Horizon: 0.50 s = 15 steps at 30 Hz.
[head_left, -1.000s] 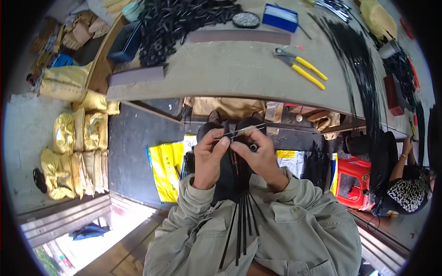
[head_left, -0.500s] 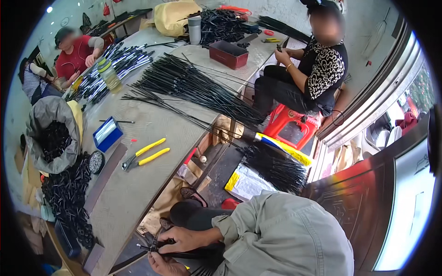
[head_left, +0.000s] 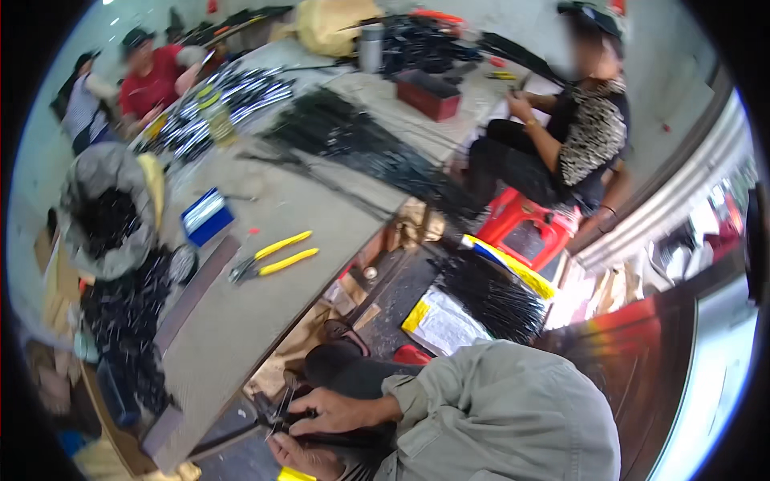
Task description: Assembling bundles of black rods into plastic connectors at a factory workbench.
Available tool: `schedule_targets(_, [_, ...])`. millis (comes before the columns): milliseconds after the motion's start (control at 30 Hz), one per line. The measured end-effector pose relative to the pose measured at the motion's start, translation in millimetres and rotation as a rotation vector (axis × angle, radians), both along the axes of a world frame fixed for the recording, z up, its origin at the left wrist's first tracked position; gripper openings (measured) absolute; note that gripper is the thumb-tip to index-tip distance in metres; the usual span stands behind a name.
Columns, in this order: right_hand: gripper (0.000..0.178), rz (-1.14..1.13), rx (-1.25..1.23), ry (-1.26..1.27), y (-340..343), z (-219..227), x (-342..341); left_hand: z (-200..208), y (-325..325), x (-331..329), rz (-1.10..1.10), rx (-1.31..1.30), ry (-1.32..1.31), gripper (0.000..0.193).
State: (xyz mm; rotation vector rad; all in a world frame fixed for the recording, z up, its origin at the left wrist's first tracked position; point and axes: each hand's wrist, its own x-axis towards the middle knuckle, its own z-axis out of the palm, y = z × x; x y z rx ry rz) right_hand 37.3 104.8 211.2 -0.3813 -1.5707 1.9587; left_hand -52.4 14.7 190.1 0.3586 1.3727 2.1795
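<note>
My right hand (head_left: 341,410) reaches in from the right under a grey-green sleeve (head_left: 497,401). Its thumb and fingers are closed on thin black rods (head_left: 353,440) that lie across my lap. Just below it, my left hand (head_left: 307,457) is closed around the same work, fingertips pinched near the rod ends. Thin shiny lines cross where the two hands meet, too blurred to make out. A yellow-handled pair of pliers (head_left: 273,258) lies on the table (head_left: 233,329), apart from both hands.
A grey sack (head_left: 80,192) of black parts stands on the left, with loose black pieces (head_left: 124,305) spilling beside it. A blue box (head_left: 207,216) and a pile of black rods (head_left: 353,132) lie on the table. A co-worker (head_left: 553,128) sits on a red stool (head_left: 533,228).
The whole view has shifted, so the table and co-workers sit farther right in the picture, and it is now blurred. Both hands stay closed together at the rods.
</note>
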Motion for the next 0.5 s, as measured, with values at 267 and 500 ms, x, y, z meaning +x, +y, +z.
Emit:
schedule_targets(267, [0.019, 0.134, -0.12, -0.115, 14, 6, 12, 8, 3, 17, -0.055, -0.017, 0.146, 0.02])
schedule_targets(500, [0.017, 0.131, -0.108, -0.126, 3, 6, 19, 12, 5, 21, -0.055, 0.032, 0.252, 0.023])
